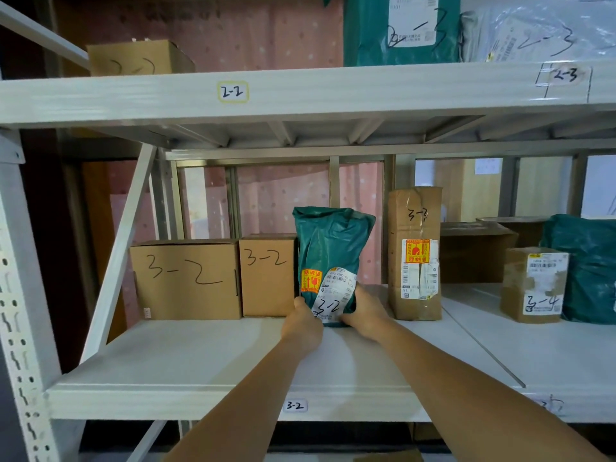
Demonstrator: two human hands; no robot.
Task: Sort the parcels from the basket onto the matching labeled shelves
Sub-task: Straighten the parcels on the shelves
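Shelf 3-2 [206, 358], white metal: my left hand [301, 323] and right hand [365, 315] each grip the foot of the green mailer [328, 248], marked 3-2, long axis upright, base on the shelf between the cardboard box [266, 278] and the tall carton [415, 255].

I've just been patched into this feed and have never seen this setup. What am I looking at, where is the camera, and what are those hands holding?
There is no machine here: the single picture comes from a camera worn on a person's head, looking forward and down at their bare arms. The left hand and right hand grip the bottom of a green parcel, standing upright on the shelf whose front tag reads 3-2. The parcel's own label also reads 3-2. Left of it stand two cardboard boxes marked 3-2; to its right stands a tall taped box.
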